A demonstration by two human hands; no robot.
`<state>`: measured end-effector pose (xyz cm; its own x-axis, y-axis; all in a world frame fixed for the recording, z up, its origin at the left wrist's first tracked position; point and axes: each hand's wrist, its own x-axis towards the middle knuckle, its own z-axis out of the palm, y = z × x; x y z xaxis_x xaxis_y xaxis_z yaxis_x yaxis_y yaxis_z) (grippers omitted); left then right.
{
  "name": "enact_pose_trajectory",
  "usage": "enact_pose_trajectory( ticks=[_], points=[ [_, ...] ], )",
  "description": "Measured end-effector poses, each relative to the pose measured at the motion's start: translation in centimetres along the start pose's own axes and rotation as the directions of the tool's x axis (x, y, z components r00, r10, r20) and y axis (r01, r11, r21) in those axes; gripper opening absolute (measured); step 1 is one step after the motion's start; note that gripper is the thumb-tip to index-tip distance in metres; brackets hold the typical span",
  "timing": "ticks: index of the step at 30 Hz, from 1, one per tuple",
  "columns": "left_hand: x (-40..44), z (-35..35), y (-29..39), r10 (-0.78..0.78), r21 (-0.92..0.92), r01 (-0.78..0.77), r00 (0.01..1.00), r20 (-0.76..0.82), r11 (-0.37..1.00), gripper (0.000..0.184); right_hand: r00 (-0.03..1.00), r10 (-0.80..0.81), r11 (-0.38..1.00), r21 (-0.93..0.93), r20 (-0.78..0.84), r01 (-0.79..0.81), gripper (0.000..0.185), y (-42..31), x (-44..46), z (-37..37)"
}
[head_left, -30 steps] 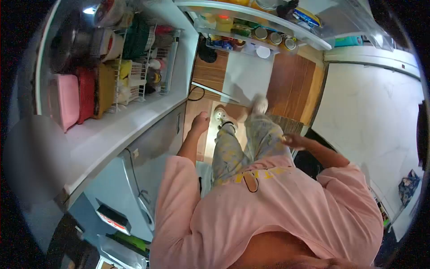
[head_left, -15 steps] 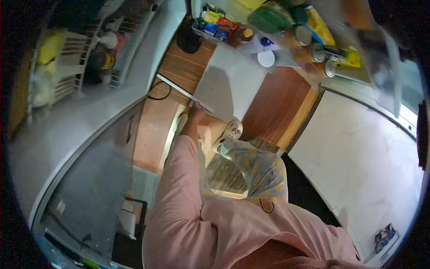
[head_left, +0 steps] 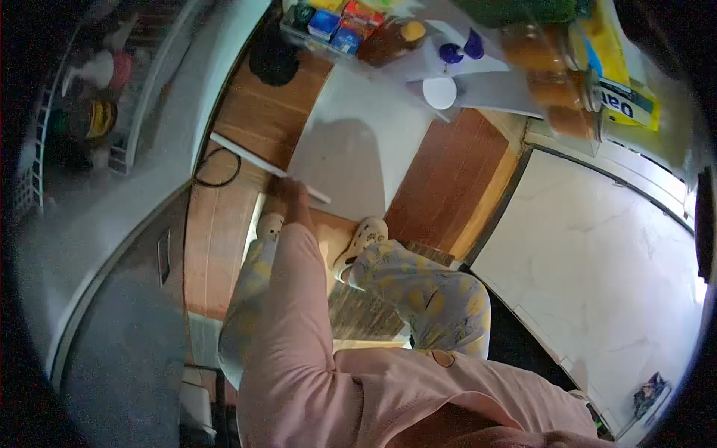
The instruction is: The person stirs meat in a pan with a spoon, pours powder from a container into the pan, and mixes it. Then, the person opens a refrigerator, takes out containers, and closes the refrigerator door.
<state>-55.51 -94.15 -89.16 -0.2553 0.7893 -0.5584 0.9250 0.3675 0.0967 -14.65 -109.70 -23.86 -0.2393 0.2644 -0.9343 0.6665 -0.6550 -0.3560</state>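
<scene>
My left hand (head_left: 293, 192) reaches down and forward from a pink sleeve (head_left: 302, 276). Its fingers are closed at a long, thin white bar (head_left: 246, 154), which crosses the wood-look floor at a slant toward a pale panel (head_left: 340, 149). The fingertips are partly hidden by the back of the hand. Beside the bar's far left end lies a thin black loop (head_left: 237, 166). My feet in cream clogs (head_left: 367, 237) stand just behind the hand, one on either side of the forearm. My right hand is out of view.
Overhead to the right, a clear shelf holds jars (head_left: 553, 89), small boxes (head_left: 325, 25) and a yellow packet (head_left: 631, 108). A dark round object (head_left: 274, 60) sits near the left wall. White wire racks (head_left: 45, 142) stand at left, a white marbled surface (head_left: 590, 246) at right.
The view has tilted and come closer, so the hand, bar and loop sit further left in it. My hand stays at the bar, which keeps about the same place on the floor.
</scene>
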Motion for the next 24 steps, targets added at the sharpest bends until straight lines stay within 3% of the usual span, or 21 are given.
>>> enact_pose_trajectory(
  ticks=[2,3,5,6,7,8,9,10,12,14,15,17,21,23,24],
  points=[
    [-2.2,-9.9,1.6,-0.228,-0.407,0.265,0.964,0.138,0.874,0.034,1.0,-0.001,1.0,-0.023,-0.03,0.001,0.031,-0.4,0.5,0.6],
    [-2.8,-10.2,1.6,-0.214,-0.403,0.25,0.968,0.133,0.881,0.034,0.999,0.003,1.0,-0.027,-0.039,-0.004,0.031,-0.6,0.1,1.2],
    [-3.4,-9.4,0.5,-0.29,-0.707,0.307,0.945,0.148,0.637,0.024,0.999,0.005,0.999,-0.032,-0.044,-0.006,0.032,-1.3,-0.4,2.5],
    [-2.0,-4.6,-3.1,-0.281,-0.702,0.292,0.95,0.136,0.649,0.024,0.999,0.001,0.999,-0.034,-0.049,-0.003,0.032,-1.7,-0.9,3.1],
    [-1.6,-0.4,-5.0,-0.037,-0.684,0.708,0.699,0.714,0.176,0.02,0.999,-0.005,0.999,-0.038,-0.054,0.003,0.033,-2.1,-1.3,3.7],
    [2.5,2.5,-6.8,0.456,-0.209,0.967,0.254,0.853,-0.147,0.016,0.998,-0.013,0.999,-0.047,-0.061,0.01,0.033,-2.5,-1.7,4.0],
    [-4.5,-5.4,-5.1,0.453,-0.23,0.963,0.268,0.85,-0.139,0.016,0.997,-0.025,0.998,-0.059,-0.07,0.021,0.033,-3.1,-1.9,4.2],
    [-6.8,-16.8,-2.0,0.457,-0.663,0.737,0.549,0.7,0.131,0.01,0.996,-0.041,0.997,-0.075,-0.079,0.035,0.034,-3.8,-2.0,4.3],
    [-11.3,-25.4,-0.1,0.447,-0.632,0.775,0.577,0.684,-0.033,0.008,0.992,-0.083,0.992,-0.104,-0.099,0.072,0.035,-5.2,-2.8,4.6],
    [-18.3,-35.3,1.2,0.536,-0.729,0.628,0.729,0.426,-0.274,0.008,0.984,-0.13,0.985,-0.133,-0.125,0.113,0.036,-6.8,-3.7,4.7],
    [-16.6,-33.7,0.5,0.505,-0.628,0.75,0.633,0.587,-0.209,0.013,0.979,-0.151,0.981,-0.146,-0.14,0.13,0.036,-7.7,-4.1,4.6],
    [-16.8,-33.8,-1.8,0.647,-0.682,0.713,0.6,0.471,-0.164,0.018,0.966,-0.194,0.972,-0.164,-0.171,0.167,0.037,-9.4,-4.9,4.9],
    [-20.8,-46.6,0.5,0.613,-0.754,0.652,0.628,0.479,-0.079,0.018,0.936,-0.265,0.956,-0.191,-0.233,0.223,0.039,-11.7,-8.2,6.5],
    [-20.8,-50.1,1.6,0.572,-0.829,0.559,0.676,0.465,0.014,0.017,0.886,-0.152,0.988,-0.083,-0.438,0.129,0.043,-11.7,-7.1,6.1],
    [-21.9,-52.6,2.1,0.621,-0.938,0.34,0.722,0.307,0.068,0.014,0.92,-0.059,0.998,0.008,-0.387,0.067,0.051,-10.1,-5.9,5.5]
  ],
)
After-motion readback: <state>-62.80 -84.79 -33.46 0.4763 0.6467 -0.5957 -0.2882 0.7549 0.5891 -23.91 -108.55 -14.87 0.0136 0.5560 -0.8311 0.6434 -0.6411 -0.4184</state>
